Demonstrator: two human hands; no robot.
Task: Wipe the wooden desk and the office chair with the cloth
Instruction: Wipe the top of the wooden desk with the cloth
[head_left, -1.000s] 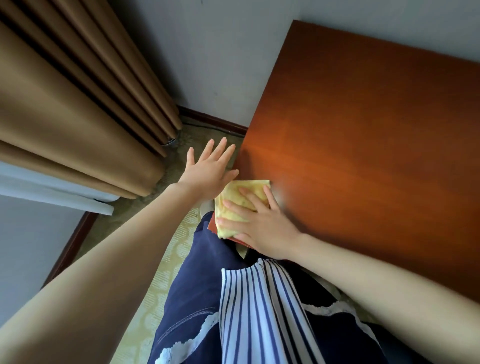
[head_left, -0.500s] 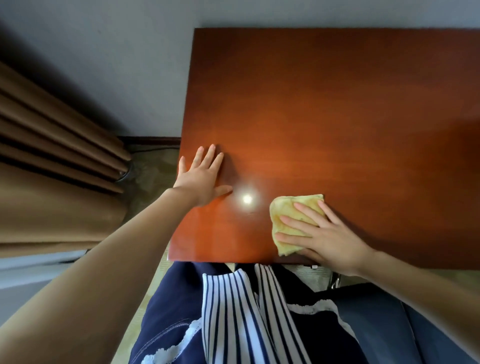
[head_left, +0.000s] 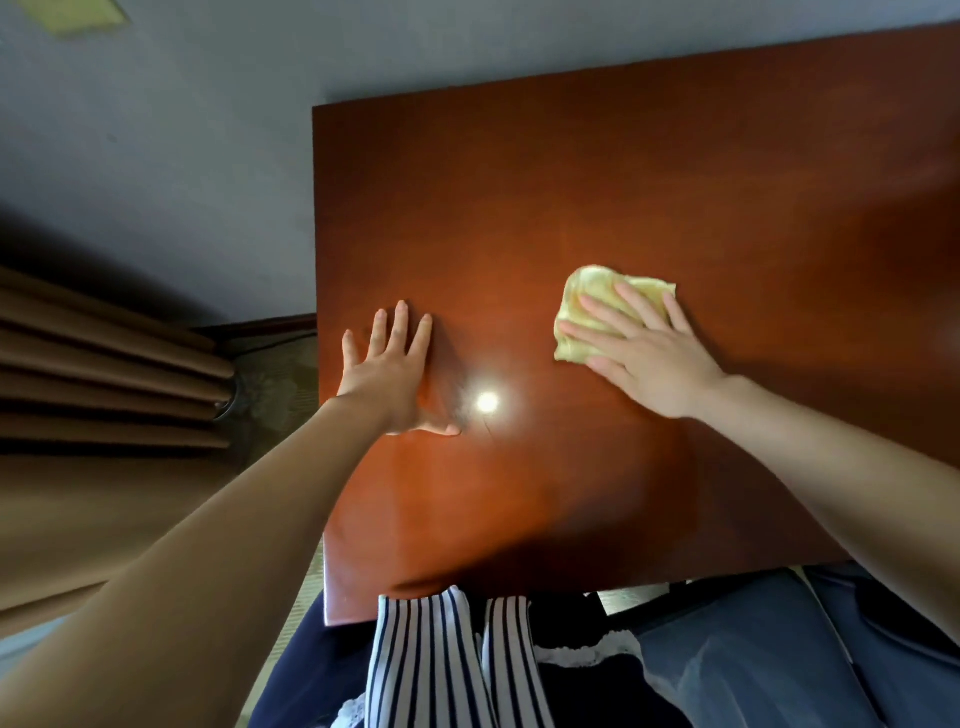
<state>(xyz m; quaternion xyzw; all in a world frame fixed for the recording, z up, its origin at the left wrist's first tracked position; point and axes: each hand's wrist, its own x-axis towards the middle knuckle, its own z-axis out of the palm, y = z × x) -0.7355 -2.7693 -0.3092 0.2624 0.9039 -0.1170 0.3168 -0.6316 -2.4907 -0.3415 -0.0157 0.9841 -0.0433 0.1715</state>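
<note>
Wooden desk (head_left: 623, 182): reddish-brown top, set against a grey wall (head_left: 182, 156), with a bright light reflection (head_left: 487, 401) near its left side. Cloth (head_left: 589, 283): yellow, folded, lying on the desk top right of centre. Right hand (head_left: 649, 353): fingers straight and spread, pressing the cloth flat to the wood, not curled round it. Left hand (head_left: 389, 374): palm down on the desk near its left edge, fingers extended, holding nothing. Brown curtain (head_left: 104, 364): hangs left of the desk. Striped garment (head_left: 431, 665): at the desk's near edge.

Nothing to read here: no lettering, label, brand or number shows on the worktop (head_left: 571, 182) or the cloth (head_left: 595, 291).
</note>
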